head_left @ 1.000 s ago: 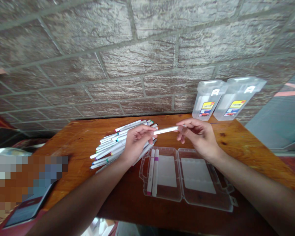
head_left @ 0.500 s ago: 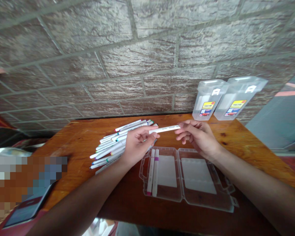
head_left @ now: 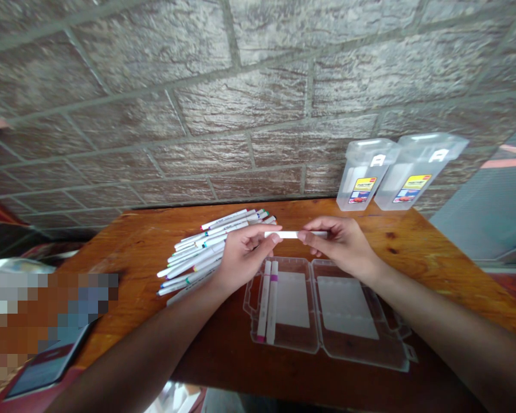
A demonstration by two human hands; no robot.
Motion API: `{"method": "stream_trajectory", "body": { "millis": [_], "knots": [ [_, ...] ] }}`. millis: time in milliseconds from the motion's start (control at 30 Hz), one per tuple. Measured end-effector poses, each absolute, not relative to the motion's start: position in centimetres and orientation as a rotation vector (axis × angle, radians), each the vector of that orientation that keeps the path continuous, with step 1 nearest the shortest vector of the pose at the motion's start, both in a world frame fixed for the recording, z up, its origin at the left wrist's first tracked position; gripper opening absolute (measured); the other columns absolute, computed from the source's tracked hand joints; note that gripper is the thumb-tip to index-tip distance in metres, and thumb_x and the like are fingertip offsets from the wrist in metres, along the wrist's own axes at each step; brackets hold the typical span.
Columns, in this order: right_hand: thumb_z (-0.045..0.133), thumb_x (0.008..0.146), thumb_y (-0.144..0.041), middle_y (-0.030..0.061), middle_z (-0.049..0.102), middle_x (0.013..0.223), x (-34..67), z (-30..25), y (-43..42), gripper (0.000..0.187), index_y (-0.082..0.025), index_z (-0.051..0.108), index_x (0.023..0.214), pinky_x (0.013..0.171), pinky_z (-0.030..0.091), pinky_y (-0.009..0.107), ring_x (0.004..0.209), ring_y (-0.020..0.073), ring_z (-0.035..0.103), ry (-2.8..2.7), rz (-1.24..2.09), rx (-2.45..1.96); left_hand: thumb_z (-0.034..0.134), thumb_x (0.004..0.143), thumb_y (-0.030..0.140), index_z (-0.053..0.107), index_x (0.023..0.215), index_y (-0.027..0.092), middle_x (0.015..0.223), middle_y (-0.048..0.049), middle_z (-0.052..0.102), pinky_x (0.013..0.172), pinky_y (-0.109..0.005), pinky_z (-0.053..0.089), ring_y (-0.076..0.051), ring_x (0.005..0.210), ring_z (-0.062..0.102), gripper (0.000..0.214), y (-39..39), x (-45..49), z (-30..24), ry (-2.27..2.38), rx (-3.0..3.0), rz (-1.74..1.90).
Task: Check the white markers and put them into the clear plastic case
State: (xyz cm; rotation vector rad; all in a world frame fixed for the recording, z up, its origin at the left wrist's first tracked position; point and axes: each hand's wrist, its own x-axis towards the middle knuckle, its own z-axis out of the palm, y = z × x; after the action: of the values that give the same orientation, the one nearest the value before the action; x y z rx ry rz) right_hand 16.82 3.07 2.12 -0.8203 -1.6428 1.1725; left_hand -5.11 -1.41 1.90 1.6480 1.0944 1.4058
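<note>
A white marker (head_left: 289, 234) is held level above the table, pinched at both sides. My left hand (head_left: 246, 252) is closed on its left end between thumb and index finger. Farther right, my right hand (head_left: 339, 238) grips the same marker, whose right end pokes out past the fingers. Below lies an opened clear plastic case (head_left: 316, 338) with white inserts in both halves. Two markers (head_left: 272, 310) with pink and purple bands stand side by side along the left wall of its left half. Behind my left hand is a pile of white markers (head_left: 198, 252) with coloured bands.
Two clear lidded containers (head_left: 361, 178) with yellow labels stand at the back right of the wooden table (head_left: 124, 252), against a stone-patterned wall (head_left: 266, 103). A dark-screened device (head_left: 47, 361), partly pixelated, is at the lower left.
The right hand has slid left along the marker, from its right end towards its middle. The marker has turned from slightly tilted to level. The case and pile have not moved.
</note>
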Motion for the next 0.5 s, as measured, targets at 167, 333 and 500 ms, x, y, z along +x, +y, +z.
{"method": "stream_trajectory", "body": {
  "millis": [167, 333, 500],
  "knots": [
    [0.074, 0.091, -0.039, 0.0033, 0.077, 0.078, 16.8, 2.3, 2.2, 0.023, -0.018, 0.078, 0.083, 0.063, 0.048, 0.026, 0.066, 0.0156, 0.067, -1.964, 0.741, -0.845, 0.064, 0.098, 0.035, 0.077, 0.116, 0.015, 0.065, -0.0015, 0.069, 0.054, -0.022, 0.047, -0.011, 0.055, 0.062, 0.029, -1.8, -5.2, 1.7, 1.107, 1.849, 1.3],
    [0.069, 0.095, -0.04, -0.0005, 0.07, 0.068, 16.8, 2.8, 1.4, 0.027, -0.018, 0.076, 0.079, 0.059, 0.04, 0.024, 0.058, 0.0111, 0.057, -2.117, 0.558, -0.842, 0.056, 0.103, 0.034, 0.075, 0.122, 0.015, 0.071, -0.0034, 0.073, 0.059, -0.023, 0.048, -0.013, 0.062, 0.065, 0.033, -2.2, -5.1, 1.4, 1.114, 2.007, 1.217],
    [0.07, 0.091, -0.056, -0.0044, 0.048, 0.052, 16.8, 2.8, 1.2, 0.051, -0.017, 0.061, 0.058, 0.052, 0.028, 0.026, 0.051, 0.0091, 0.042, -2.173, 0.532, -1.001, 0.05, 0.106, 0.034, 0.072, 0.127, 0.015, 0.073, -0.0036, 0.074, 0.062, -0.024, 0.049, -0.013, 0.064, 0.066, 0.036, -2.6, -5.0, 1.3, 1.049, 2.036, 1.172]
  ]
}}
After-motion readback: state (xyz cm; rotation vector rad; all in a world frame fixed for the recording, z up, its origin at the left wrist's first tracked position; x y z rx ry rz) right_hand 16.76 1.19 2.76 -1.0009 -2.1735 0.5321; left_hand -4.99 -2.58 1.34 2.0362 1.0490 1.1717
